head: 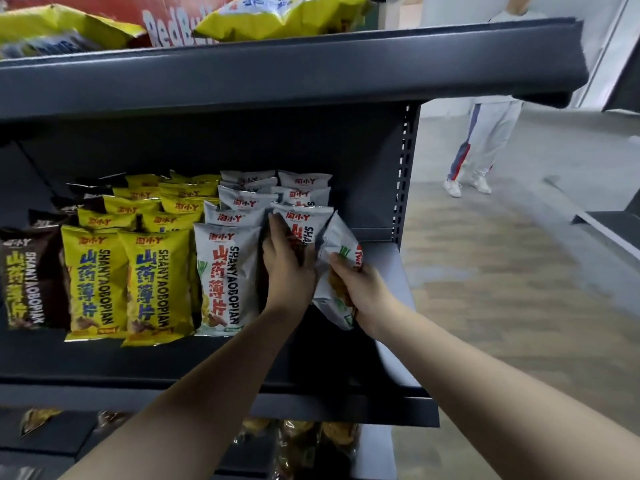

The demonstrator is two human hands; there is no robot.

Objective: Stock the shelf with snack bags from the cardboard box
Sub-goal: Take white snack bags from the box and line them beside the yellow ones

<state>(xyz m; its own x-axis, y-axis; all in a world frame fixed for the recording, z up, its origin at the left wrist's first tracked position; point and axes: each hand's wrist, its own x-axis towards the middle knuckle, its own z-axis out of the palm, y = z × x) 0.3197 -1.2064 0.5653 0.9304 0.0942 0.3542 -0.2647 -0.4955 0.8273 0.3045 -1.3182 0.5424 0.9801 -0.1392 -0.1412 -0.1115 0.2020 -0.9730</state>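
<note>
The white bag (337, 268) was pinched in the right hand (360, 289), tilted just right of the white row (227, 278) on the shelf (207, 358). The left hand (287, 268), fingers together, pressed flat on that row's front bag. Best to part the row, then slide the bag in upright.

The bag (337, 268) I grip in my right hand (360, 289) is thin silvery-white plastic film, glossy and creased. My left hand (287, 268) presses on more of the same slick film. The yellow bags (156, 282) shine smoothly; the brown ones (26, 282) look duller. The shelf (242, 396) is matt grey painted metal, its upright (403, 174) perforated. The floor (502, 278) looks like pale wood-grain planking.
</note>
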